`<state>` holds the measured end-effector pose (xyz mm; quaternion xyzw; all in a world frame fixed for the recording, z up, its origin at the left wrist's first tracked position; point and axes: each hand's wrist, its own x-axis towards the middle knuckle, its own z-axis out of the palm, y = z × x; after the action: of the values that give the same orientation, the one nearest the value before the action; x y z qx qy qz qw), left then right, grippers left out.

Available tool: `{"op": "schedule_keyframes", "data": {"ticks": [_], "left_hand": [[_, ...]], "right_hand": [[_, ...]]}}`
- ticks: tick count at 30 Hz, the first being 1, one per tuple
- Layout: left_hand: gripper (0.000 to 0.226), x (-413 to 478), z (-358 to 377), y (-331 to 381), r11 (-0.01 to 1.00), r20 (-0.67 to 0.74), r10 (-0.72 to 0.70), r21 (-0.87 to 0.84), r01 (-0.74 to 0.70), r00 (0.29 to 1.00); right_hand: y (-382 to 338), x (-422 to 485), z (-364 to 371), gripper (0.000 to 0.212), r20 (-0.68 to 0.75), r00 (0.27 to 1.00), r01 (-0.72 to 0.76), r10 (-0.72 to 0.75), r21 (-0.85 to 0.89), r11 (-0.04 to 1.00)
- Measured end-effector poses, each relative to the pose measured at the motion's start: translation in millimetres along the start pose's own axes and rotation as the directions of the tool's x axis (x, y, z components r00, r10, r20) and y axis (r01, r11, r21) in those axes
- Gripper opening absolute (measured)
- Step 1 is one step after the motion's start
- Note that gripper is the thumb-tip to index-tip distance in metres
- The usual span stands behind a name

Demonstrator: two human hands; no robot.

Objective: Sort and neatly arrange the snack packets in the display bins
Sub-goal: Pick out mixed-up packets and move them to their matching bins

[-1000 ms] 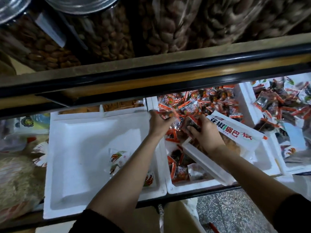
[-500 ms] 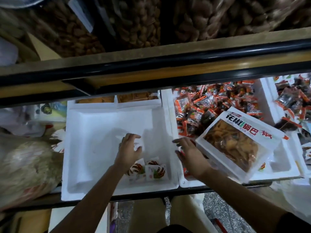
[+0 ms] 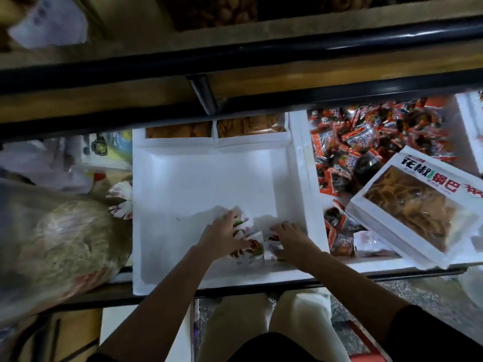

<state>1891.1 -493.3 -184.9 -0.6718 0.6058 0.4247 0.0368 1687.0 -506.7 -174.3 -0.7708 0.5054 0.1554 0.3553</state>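
Observation:
A large white foam bin [image 3: 183, 184] sits in front of me, nearly bare inside. A few small white snack packets [image 3: 251, 244] with red and green print lie near its front right corner. My left hand [image 3: 222, 237] lies over the left side of these packets, fingers spread on them. My right hand [image 3: 292, 239] rests on the packets' right side, fingers curled down onto one. The neighbouring foam bin [image 3: 303, 178] to the right holds a heap of orange-red packets [image 3: 366, 137].
A white boxed pack of fried snacks [image 3: 418, 205] lies tilted across the right bin's front. Two packs of golden crisps [image 3: 217, 128] stand behind the bare bin. A big clear bag [image 3: 52, 244] bulges on the left. A black shelf rail [image 3: 235, 56] runs overhead.
Both hands left the orange-red packet bin and came down into the near-empty white bin. They now rest on the small white packets at its front.

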Motion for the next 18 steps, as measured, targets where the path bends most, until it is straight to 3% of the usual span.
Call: {"op": "schedule_keyframes", "data": {"ticks": [3, 8, 14, 18], "left_hand": [[0.084, -8.0, 9.8, -1.3, 0.971, -0.039, -0.061, -0.232, 0.051, 0.997], [0.073, -11.6, 15.0, -7.4, 0.979, -0.128, -0.038, -0.203, 0.011, 0.991], [0.066, -18.2, 10.4, -15.7, 0.931, -0.197, -0.124, -0.362, 0.046, 0.973], [0.065, -24.2, 1.3, -12.1, 0.884, -0.277, -0.171, -0.467, 0.023, 0.945]], "right_hand": [[-2.4, 0.5, 0.7, 0.046, -0.020, 1.000, -0.021, 0.021, 0.011, 1.000], [-7.7, -2.3, -7.0, 0.043, 0.021, 1.000, -0.013, 0.012, 0.043, 0.999], [-9.4, -17.5, -10.4, 0.050, -0.202, 0.978, 0.006, 0.048, 0.257, 0.966], [-7.8, -33.1, -16.5, 0.045, -0.307, 0.940, 0.007, 0.151, 0.458, 0.889]]}}
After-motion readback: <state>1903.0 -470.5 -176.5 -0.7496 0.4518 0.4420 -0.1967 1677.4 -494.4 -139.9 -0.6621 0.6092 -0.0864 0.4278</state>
